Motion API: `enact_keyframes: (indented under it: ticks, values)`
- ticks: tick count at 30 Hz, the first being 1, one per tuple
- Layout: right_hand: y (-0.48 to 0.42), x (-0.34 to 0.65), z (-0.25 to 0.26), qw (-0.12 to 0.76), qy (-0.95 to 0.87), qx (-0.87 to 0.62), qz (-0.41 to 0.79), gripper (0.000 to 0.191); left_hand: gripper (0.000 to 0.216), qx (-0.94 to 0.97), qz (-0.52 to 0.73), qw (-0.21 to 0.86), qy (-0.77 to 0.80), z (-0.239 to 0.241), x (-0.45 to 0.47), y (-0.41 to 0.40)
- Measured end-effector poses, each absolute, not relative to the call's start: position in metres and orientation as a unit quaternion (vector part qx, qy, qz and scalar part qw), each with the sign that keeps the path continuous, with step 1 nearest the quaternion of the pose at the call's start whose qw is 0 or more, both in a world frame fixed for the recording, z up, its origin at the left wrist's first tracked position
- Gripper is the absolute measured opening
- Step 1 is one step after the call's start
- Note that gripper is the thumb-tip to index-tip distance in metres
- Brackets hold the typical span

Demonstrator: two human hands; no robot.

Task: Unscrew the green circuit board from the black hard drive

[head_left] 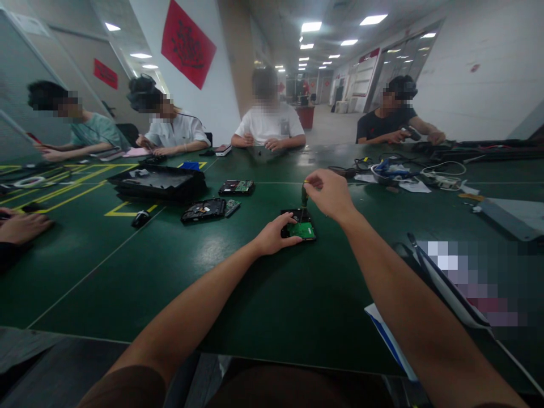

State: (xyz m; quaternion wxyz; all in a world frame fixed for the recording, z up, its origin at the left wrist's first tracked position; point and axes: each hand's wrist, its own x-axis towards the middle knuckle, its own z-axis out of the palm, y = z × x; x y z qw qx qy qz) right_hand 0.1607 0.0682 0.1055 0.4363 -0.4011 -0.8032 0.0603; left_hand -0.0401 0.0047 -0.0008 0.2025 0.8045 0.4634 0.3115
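Left hand (274, 235) grasping a hard drive (301, 226) with green circuit board at mid-counter (127, 272), right hand (329, 192) pinching a screwdriver (304, 195) upright over it, two more drives (210, 208) and a black tray (159, 182) toward the far left, tangled cables (399, 170) far right.

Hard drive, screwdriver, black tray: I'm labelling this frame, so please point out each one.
Hard drive (302, 230), head view, green circuit board.
Screwdriver (304, 195), head view, dark shaft below right hand.
Black tray (157, 181), head view, its inner floor.
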Motion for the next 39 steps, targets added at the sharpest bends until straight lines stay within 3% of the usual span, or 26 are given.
enact_keyframes:
  ticks: [39]
  values:
    - [0.0688, 0.1606, 0.1021, 0.440, -0.797, -0.412, 0.033, 0.006, 0.058, 0.804, 0.312, 0.204, 0.463, -0.0017, -0.0406, 0.0053]
